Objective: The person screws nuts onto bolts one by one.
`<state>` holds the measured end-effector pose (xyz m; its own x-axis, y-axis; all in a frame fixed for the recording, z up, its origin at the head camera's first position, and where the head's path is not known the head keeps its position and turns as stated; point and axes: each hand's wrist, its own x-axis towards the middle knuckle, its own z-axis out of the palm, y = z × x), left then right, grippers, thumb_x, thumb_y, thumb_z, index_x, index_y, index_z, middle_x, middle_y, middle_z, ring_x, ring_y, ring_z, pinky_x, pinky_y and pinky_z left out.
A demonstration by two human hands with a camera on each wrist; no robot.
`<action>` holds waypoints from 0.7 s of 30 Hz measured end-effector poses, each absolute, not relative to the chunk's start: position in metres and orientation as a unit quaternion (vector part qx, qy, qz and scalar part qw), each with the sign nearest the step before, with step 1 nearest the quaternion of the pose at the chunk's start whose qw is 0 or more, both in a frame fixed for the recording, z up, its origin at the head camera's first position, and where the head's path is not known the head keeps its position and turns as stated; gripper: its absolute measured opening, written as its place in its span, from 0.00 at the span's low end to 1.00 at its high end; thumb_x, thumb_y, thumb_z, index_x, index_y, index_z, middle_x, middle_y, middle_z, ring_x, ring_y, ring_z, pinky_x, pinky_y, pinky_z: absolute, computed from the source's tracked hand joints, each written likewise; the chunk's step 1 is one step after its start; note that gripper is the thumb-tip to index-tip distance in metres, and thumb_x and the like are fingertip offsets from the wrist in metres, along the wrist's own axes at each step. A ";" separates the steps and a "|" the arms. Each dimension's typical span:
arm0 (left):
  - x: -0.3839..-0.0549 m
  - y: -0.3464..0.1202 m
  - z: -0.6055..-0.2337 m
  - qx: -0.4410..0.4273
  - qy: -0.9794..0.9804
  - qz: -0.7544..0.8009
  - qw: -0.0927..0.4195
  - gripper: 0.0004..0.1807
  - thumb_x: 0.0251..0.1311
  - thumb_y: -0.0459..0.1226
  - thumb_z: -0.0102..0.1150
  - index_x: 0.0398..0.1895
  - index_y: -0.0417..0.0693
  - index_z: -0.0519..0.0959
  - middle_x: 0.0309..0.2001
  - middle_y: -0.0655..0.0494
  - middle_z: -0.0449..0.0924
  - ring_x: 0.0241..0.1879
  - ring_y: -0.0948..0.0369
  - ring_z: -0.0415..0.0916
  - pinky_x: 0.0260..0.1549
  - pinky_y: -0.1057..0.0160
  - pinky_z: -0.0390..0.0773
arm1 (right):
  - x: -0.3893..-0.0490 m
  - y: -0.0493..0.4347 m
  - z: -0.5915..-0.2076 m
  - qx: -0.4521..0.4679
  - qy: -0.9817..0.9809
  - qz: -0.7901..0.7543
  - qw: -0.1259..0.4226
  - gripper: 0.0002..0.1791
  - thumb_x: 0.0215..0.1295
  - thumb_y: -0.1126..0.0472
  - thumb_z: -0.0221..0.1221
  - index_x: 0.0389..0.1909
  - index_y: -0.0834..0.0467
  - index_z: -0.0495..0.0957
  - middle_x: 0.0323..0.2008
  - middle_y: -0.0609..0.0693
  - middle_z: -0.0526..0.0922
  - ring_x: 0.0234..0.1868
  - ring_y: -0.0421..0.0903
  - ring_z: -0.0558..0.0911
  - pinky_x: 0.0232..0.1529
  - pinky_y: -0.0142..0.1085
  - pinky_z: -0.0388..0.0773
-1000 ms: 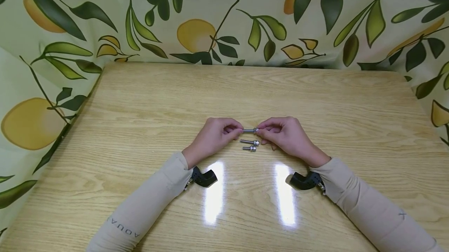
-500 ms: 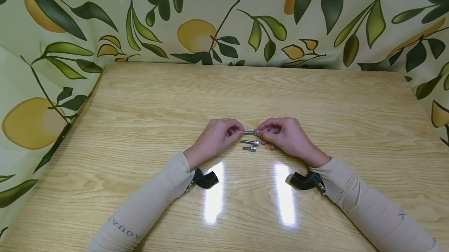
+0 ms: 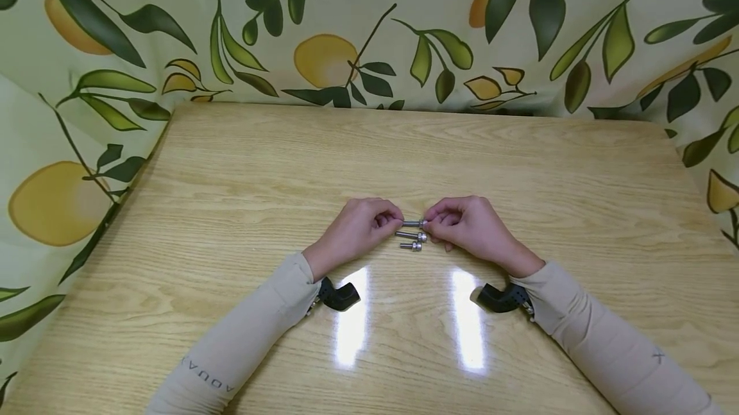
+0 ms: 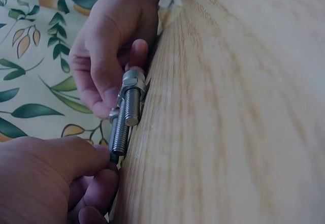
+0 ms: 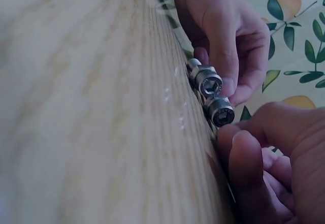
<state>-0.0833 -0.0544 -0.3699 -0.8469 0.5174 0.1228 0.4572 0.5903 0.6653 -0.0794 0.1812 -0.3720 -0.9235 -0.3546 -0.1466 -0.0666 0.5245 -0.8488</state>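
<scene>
Between my two hands lies a steel socket head bolt with a nut near its head. The thumb and fingers of my left hand pinch its threaded tip. At the head end, my right hand pinches it, hiding most of the head. Just nearer to me and parallel, a second long bolt rests on the table, its head right beside my right fingertips. A shorter bolt with a nut by its knurled head is nearest to me. In the right wrist view, hex sockets show in the short bolt's head and the second bolt's head.
The wood-grain table reaches back to a leaf-and-fruit patterned cloth, which also hangs at both sides. Black wrist camera mounts stick out under both sleeves. Two bright light reflections lie on the tabletop before me.
Both hands have drawn the pinched bolt a little toward me, closer to the second bolt. The two other bolts have stayed in place.
</scene>
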 end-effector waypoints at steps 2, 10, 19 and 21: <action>-0.083 -0.054 -0.371 0.278 0.889 0.362 0.043 0.06 0.64 0.38 0.59 0.37 0.50 0.85 0.32 0.60 0.86 0.29 0.71 0.76 0.31 0.76 0.76 | -0.078 0.183 -0.372 -0.120 0.858 -0.474 0.157 0.07 0.59 0.54 0.67 0.34 0.53 0.84 0.24 0.51 0.86 0.19 0.41 0.82 0.21 0.35 0.81; -0.080 -0.054 -0.378 0.281 0.882 0.374 0.057 0.05 0.64 0.38 0.60 0.37 0.50 0.85 0.33 0.60 0.86 0.30 0.71 0.76 0.31 0.75 0.77 | -0.073 0.186 -0.378 -0.119 0.842 -0.499 0.166 0.08 0.61 0.54 0.66 0.35 0.55 0.84 0.24 0.54 0.86 0.21 0.43 0.83 0.24 0.36 0.83; -0.085 -0.070 -0.379 0.233 0.884 0.400 0.068 0.07 0.65 0.44 0.61 0.36 0.56 0.85 0.33 0.64 0.86 0.31 0.71 0.78 0.33 0.72 0.79 | -0.076 0.185 -0.388 -0.104 0.821 -0.537 0.164 0.15 0.67 0.49 0.61 0.38 0.58 0.83 0.22 0.57 0.84 0.20 0.46 0.82 0.24 0.40 0.83; -0.087 -0.080 -0.378 0.214 0.888 0.402 0.061 0.09 0.64 0.49 0.60 0.35 0.57 0.85 0.31 0.64 0.85 0.30 0.69 0.78 0.33 0.70 0.79 | -0.079 0.185 -0.389 -0.106 0.817 -0.544 0.161 0.15 0.67 0.50 0.61 0.38 0.59 0.83 0.23 0.58 0.85 0.21 0.46 0.83 0.24 0.40 0.83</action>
<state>-0.0869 -0.0799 -0.3776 -0.9011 0.4289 0.0642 0.3310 0.5845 0.7408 -0.0791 0.1846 -0.3893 -0.9258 -0.3482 -0.1473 0.0017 0.3859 -0.9225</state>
